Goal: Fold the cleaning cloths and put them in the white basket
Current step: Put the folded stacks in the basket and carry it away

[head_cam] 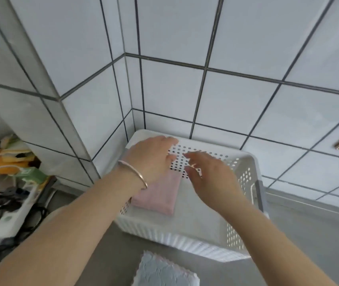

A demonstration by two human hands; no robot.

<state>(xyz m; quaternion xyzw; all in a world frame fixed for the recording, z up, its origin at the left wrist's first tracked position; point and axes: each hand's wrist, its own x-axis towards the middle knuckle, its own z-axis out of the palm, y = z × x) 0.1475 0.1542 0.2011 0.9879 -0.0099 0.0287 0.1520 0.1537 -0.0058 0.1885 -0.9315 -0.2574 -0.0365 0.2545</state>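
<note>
Blue cloth cropped; left hand overlaps pink cloth.

Blue cloth cut by bottom edge; pink cloth part-hidden.

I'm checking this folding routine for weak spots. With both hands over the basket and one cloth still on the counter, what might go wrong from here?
1. The folded pink cloth lies under the left hand; a brushing wrist may undo its fold.
2. The blue cloth lies outside the white basket, at the picture's bottom edge, easy to overlook.
3. The right hand may nudge the basket.
</note>
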